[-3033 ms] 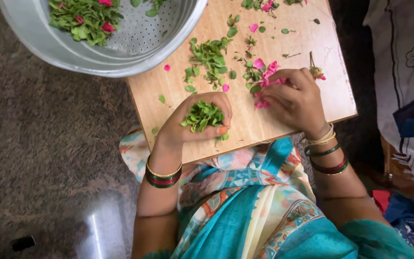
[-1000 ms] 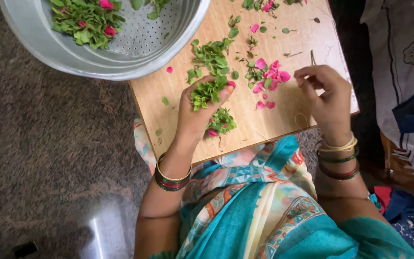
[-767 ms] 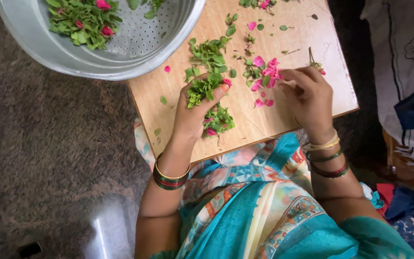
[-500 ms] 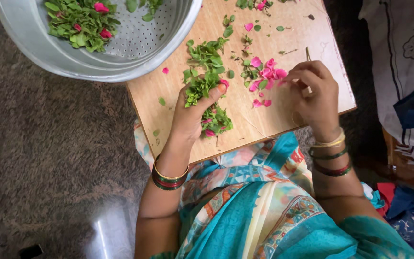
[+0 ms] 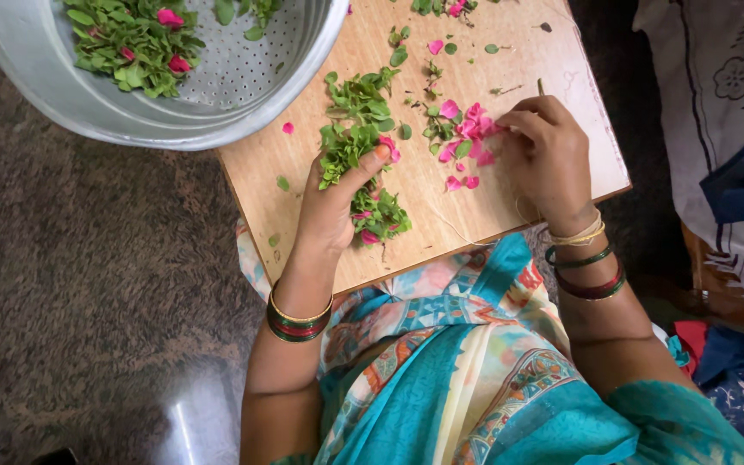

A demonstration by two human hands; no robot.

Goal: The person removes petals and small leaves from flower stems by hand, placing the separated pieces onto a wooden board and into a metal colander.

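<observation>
L hand (image 5: 331, 211) clasps green leaves (image 5: 346, 146), metal colander (image 5: 217, 112) up-left of it; R hand (image 5: 548, 151) pinches pink petals (image 5: 468, 129), farther off.

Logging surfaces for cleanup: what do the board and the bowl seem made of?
Board: looks like pale unfinished wood or plywood, matte, with faint grain. Bowl: apparently metal, steel or aluminium, dull grey sheen, with a perforated base like a colander.
</observation>
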